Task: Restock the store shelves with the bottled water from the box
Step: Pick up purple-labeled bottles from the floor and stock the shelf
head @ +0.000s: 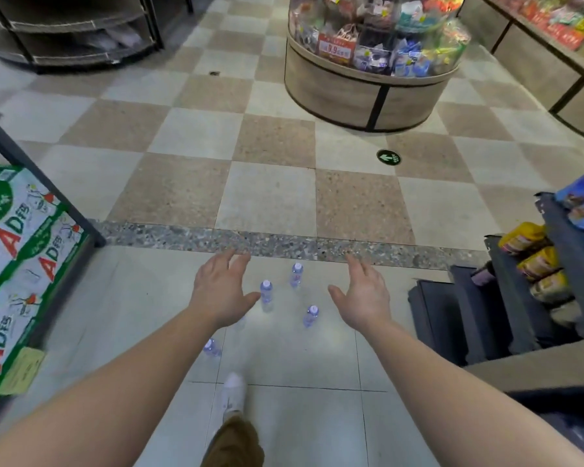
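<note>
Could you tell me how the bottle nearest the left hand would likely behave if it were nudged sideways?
The bottle stands upright on smooth floor tile, tall and narrow, so it would probably tip rather than slide. Once down, its round body would likely roll.

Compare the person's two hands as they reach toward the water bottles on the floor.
The left hand is seen from its back, palm down; the right hand is turned inward, its thumb side up. The left hand's thumb overlaps one upright water bottle in the view; the right hand overlaps none. Both are open, fingers spread, holding nothing.

Both arms outstretched, left hand (220,291) and right hand (363,294) empty, spread.
</note>
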Available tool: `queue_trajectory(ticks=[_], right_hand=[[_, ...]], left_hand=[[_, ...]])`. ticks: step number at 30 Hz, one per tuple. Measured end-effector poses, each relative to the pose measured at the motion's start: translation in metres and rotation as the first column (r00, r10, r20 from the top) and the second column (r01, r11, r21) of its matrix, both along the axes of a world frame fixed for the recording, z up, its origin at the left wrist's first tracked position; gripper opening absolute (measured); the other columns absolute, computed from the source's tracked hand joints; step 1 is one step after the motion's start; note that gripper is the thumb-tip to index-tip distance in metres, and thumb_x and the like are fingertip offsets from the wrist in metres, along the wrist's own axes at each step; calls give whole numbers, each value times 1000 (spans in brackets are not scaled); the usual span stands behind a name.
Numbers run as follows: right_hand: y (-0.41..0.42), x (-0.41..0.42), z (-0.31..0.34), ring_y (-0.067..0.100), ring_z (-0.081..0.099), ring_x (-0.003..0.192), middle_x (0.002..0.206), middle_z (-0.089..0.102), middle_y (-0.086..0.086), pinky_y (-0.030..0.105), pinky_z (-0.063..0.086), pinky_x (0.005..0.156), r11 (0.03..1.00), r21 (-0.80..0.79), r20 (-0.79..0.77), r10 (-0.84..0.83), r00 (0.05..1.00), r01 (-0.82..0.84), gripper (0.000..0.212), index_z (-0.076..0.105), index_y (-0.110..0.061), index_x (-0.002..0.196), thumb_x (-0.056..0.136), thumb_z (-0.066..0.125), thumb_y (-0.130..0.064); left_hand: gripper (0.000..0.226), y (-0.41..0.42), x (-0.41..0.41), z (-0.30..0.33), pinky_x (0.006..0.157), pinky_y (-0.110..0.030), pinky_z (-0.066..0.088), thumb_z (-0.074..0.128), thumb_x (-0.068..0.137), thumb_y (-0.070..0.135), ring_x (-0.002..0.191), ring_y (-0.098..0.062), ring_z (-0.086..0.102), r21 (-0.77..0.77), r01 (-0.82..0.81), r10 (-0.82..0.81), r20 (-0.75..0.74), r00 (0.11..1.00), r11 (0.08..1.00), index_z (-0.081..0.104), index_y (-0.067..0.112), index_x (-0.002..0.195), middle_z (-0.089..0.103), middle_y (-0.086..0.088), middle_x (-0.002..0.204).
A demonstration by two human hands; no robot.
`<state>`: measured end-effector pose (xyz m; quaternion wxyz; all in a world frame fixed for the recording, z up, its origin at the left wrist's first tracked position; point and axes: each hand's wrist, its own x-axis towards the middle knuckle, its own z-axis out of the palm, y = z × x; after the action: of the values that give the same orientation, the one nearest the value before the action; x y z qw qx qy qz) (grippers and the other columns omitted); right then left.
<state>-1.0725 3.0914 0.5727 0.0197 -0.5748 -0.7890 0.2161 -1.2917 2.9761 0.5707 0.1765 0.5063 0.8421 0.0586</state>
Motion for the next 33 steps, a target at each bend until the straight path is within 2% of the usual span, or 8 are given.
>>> queue_trajectory(ticks=[7,13,19,24,29,33], right_hand=[[59,-56,-80,24,20,146,159,25,9,35,21,116,982,-151,71,-108,992,118,70,20,-23,154,96,53,-42],[92,-79,-169,23,23,145,157,28,7,32,21,114,951,-250,95,-162,982,181,68,22,-24,153,95,54,-41],[126,-74,-303,22,22,145,158,25,4,33,23,114,917,-346,167,-146,975,196,71,18,-24,154,95,54,-41],[144,-59,-409,22,21,145,158,24,3,35,24,113,880,-414,222,-150,963,232,73,18,-25,154,94,56,-41],[154,-49,-489,26,29,140,156,25,6,37,30,109,853,-466,218,-148,965,236,73,20,-24,153,93,59,-38],[162,-46,-546,25,34,138,156,24,5,38,34,107,842,-487,179,-166,970,234,74,23,-26,152,91,64,-35]], left_hand=[[77,83,-69,-83,118,-38,19,59,88,51,148,-28,21,-101,61,-54,70,996,993,26,25,153,24,-11,161],[77,132,-96,-174,118,-41,22,62,85,51,146,-31,25,-200,114,-88,135,987,973,32,23,151,30,-13,158],[77,178,-103,-303,119,-37,20,63,87,47,146,-28,23,-259,57,-7,188,982,964,30,24,152,30,-10,158],[77,201,-102,-413,117,-41,25,67,85,44,143,-31,29,-318,22,52,222,974,948,33,21,150,37,-12,154],[75,219,-101,-491,112,-41,29,72,84,34,138,-34,35,-334,-33,116,231,966,942,37,19,148,39,-13,151],[78,244,-104,-544,112,-40,29,74,83,26,139,-32,35,-298,-58,142,267,953,953,35,19,149,37,-12,153]])
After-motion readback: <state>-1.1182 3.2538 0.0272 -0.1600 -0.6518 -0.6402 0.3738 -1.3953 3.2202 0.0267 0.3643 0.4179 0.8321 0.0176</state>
